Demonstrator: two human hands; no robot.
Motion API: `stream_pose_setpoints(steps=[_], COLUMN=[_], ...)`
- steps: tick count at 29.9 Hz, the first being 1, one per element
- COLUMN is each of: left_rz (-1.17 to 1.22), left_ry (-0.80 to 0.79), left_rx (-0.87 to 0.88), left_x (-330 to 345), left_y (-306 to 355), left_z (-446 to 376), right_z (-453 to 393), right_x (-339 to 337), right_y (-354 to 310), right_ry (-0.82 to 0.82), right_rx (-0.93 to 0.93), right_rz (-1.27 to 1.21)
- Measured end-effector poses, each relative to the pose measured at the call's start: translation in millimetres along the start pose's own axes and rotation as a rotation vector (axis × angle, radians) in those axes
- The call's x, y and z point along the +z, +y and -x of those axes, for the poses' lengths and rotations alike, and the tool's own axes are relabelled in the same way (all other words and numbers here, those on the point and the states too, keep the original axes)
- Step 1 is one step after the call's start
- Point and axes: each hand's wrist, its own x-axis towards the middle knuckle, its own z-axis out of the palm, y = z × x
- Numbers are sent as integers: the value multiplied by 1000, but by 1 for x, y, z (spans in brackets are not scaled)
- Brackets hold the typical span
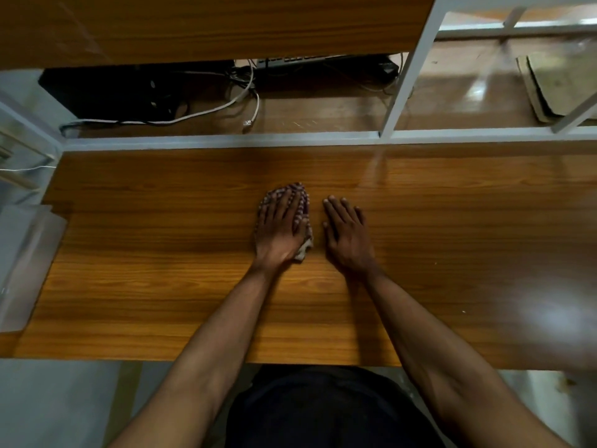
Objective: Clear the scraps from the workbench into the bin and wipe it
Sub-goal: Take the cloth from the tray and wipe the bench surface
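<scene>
We're mid-wipe: left hand (pixel 280 228) flat, pressing the checked cloth (pixel 303 218) mid-workbench (pixel 161 253), right hand (pixel 347 236) flat, empty; no large scraps visible.

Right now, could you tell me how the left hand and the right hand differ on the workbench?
The left hand presses flat on a checked cloth; the right hand lies on bare workbench and touches no cloth. The left hand reaches slightly farther from the person than the right. Both are palm down, fingers straight, side by side and apart.

Cloth (pixel 302 202) on workbench (pixel 161 253) under left hand (pixel 279 226), right hand (pixel 347 234) just right, cables (pixel 226 105) behind
</scene>
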Motion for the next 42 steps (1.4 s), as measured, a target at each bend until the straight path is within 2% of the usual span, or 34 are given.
stream_pose_setpoints(steps=[2,6,11,15,18,21,25,29,33,37,42], left_rz=[28,-5,12,-8,-17,12,23,-15,-25,33,-18], left_ry=[4,46,34,67,51,46,-2,23,43,10,-127], left_rx=[-28,97,173,78,-15,93,192,76,-79,22,96], left_x=[2,12,8,-3,5,17,17,2,6,18,7], left_y=[6,25,-10,-27,-3,23,-8,-35,6,38,-7], left_z=[-6,34,56,25,12,44,84,55,35,85,142], right_z=[1,0,26,44,44,49,47,49,46,45,60], right_x=[0,-3,-10,-3,0,2,-1,0,-4,-3,-7], right_y=[1,3,-2,-3,0,3,3,2,4,3,3], right_ry=[-6,-32,-83,-65,-55,-25,-23,-34,-55,-71,-82], right_rx=[12,14,34,67,65,61,60,73,70,62,45], right_rz=[-11,-31,-63,-26,10,-15,-26,-26,-15,-73,-99])
